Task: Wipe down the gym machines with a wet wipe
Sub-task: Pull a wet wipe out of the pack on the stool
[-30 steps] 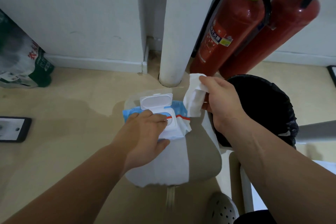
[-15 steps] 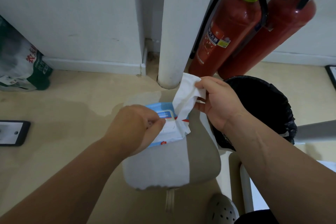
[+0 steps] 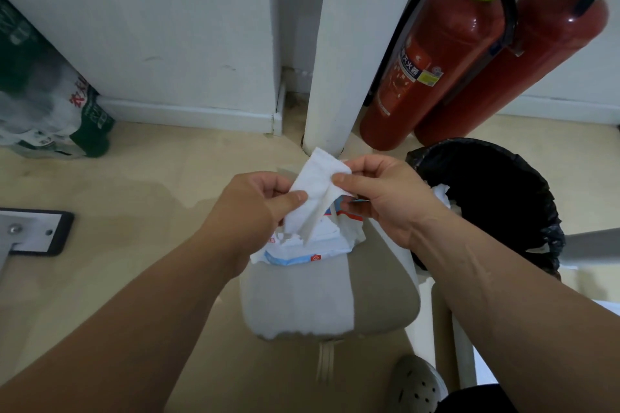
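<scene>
Wet wipe (image 3: 315, 191) in pinch grip of left hand (image 3: 248, 208), right hand (image 3: 379, 198), above wipe pack (image 3: 302, 251); fire extinguisher (image 3: 436, 43) label: 灭火器.

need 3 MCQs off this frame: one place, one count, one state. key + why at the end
1. Where does the wipe pack lie?
A. on the floor
B. in a bin
C. on the grey padded seat

2. How many red fire extinguishers lean at the wall?
A. one
B. two
C. three

3. What state is the wet wipe in?
A. pinched by the left hand and the right hand
B. lying flat on the floor
C. balled up inside the pack

Key:
1 C, the pack rests on the seat's far end, under the hands.
2 B, two red cylinders lean side by side, right of the white pillar.
3 A, thumb and fingers of each hand grip the wipe over the pack.
</scene>
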Demonstrator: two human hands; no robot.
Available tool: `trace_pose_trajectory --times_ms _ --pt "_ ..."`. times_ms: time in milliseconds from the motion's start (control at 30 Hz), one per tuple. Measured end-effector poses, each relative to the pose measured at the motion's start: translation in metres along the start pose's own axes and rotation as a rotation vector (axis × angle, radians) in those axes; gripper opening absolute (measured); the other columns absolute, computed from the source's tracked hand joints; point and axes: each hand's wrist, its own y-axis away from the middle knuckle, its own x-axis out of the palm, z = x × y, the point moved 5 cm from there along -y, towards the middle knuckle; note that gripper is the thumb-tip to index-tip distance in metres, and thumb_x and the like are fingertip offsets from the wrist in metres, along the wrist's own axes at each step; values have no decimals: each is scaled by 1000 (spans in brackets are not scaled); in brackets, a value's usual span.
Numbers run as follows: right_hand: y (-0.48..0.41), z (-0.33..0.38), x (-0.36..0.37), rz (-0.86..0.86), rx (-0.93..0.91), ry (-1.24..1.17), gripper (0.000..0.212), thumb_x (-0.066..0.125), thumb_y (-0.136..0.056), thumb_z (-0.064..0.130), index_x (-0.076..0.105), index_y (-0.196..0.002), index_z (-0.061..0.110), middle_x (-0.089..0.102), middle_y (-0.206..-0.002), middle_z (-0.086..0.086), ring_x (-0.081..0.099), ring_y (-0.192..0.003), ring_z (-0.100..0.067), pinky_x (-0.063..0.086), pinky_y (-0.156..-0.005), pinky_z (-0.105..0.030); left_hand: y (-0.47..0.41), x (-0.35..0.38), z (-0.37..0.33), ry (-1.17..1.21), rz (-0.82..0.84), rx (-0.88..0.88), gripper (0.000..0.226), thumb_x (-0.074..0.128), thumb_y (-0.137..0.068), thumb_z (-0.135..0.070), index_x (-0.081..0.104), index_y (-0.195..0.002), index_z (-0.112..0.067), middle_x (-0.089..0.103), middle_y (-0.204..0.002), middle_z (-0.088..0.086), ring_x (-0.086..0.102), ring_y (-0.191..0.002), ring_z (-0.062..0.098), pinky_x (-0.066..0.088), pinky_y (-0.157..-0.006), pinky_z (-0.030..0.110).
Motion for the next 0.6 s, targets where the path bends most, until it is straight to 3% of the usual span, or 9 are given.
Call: trace_pose_trajectory --times_ms 200,300,400,533,600 --pt "-6 1 -11 -114 -10 121 18 81 -85 14 68 -75 6 57 -59 -5 49 -47 -8 55 -55 -26 -4 -11 1 203 -143 -10 20 65 -97 -19 67 -85 -3 73 -89 12 71 -75 27 60 -61 34" --pt "-9 -1 -14 -121 9 149 20 77 -89 19 68 -76 7 57 -56 -2 49 -49 -9 55 -56 -26 -4 -11 3 240 -161 -11 21 63 -98 -20 65 -81 -8 71 -90 15 68 -68 25 60 -61 36" --pt "-9 1 -8 -69 -17 113 16 69 -96 19 68 -85 8 69 -73 -4 63 -66 -13 57 -67 -29 -5 -14 3 233 -180 -10 19 61 -99 -22 63 -83 -12 70 -89 12 66 -67 25 61 -66 40" --pt "2 2 11 125 12 -95 10 63 -98 14 65 -104 6 74 -94 -7 73 -85 -20 61 -78 -34 -2 -5 -2 219 91 -17 4 67 -94 -12 63 -94 -13 73 -94 10 69 -88 33 58 -77 47" --pt "5 1 16 187 -2 -18 25 69 -93 5 65 -118 5 76 -108 -11 74 -98 -25 62 -82 -37 -1 -2 -2 229 127 -46 19 71 -89 -4 62 -105 -10 73 -105 13 69 -100 37 56 -87 53"
